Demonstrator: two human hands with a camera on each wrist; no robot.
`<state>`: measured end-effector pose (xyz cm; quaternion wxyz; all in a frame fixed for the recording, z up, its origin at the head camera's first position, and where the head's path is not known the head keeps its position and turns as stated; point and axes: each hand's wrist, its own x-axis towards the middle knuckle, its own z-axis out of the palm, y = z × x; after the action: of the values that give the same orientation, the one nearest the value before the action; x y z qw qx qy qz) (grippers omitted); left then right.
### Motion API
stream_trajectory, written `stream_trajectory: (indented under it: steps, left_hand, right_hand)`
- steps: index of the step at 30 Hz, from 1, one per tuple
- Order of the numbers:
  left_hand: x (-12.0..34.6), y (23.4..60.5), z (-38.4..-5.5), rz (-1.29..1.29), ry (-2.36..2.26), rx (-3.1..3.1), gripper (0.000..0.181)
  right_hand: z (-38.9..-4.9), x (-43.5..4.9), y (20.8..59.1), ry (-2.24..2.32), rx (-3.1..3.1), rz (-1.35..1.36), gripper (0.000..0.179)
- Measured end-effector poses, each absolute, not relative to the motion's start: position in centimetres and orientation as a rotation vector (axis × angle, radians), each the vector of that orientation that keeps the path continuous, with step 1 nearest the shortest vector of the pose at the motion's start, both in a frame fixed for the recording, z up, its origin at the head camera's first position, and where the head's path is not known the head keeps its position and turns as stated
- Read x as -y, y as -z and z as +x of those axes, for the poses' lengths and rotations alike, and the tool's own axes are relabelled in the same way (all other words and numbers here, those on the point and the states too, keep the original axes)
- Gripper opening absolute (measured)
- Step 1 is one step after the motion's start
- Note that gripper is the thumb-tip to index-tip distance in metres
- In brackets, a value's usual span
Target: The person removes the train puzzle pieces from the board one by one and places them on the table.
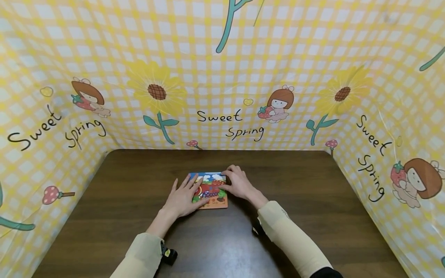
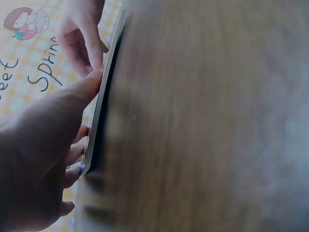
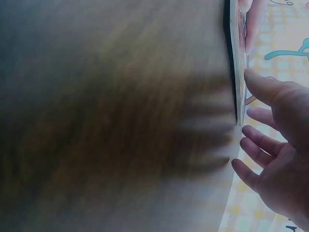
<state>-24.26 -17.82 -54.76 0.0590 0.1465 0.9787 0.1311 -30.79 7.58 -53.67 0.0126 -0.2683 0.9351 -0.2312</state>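
Note:
A thin square picture board with a bright cartoon scene of clouds, red shapes and green plants lies flat on the table. My left hand rests over its left side with the fingers spread, thumb toward the lower edge. At the upper right edge is my right hand, its thumb on the picture and its fingers bent near the corner. The left wrist view shows the board's edge from the side, with both thumbs close together. In the right wrist view, the right fingers are loosely parted beside the board.
The brown wooden table surrounds the board. A yellow checked cloth printed with flowers and cartoon figures hangs behind and on both sides. A black wrist camera sits at the left cuff.

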Motion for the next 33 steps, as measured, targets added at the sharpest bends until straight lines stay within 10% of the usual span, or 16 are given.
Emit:
stream_trajectory:
  steps: [33]
  left_hand:
    - [17.8, 54.2, -24.4, 0.466, -0.403, -2.955, 0.083]
  right_hand:
    - [-30.8, -5.1, 54.3, 1.055, -2.816, -0.540, 0.035]
